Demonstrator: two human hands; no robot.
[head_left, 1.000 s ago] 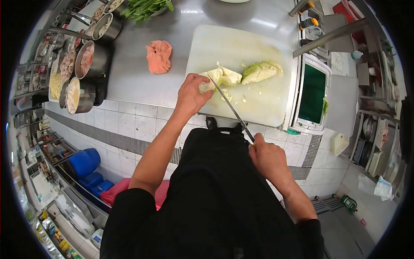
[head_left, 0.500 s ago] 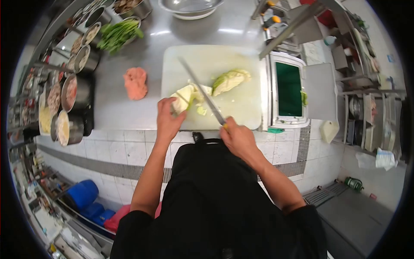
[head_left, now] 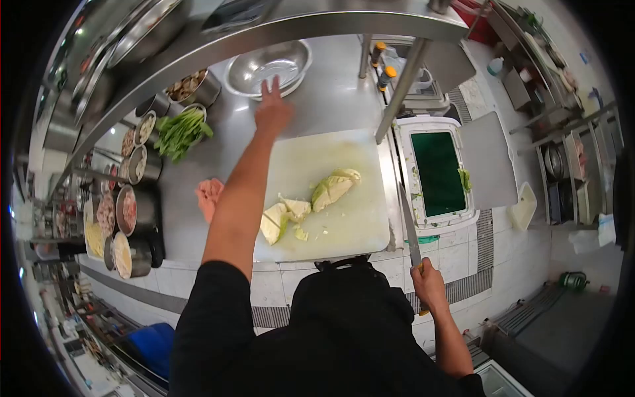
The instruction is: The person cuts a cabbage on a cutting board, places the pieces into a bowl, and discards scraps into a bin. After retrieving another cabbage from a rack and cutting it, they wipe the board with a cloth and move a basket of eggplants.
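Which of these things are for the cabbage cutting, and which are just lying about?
Looks like part of the job:
- knife, in the right hand
- cabbage pieces
- cutting board
- maybe the metal bowl, by the left hand

Probably just lying about:
- pink cloth
- leafy greens
- orange-topped bottles
- pots of food

Bright around me | pale glare on steel counter (head_left: 324, 106) beside blurred left hand (head_left: 274, 114) | outer edges bowed, corners black
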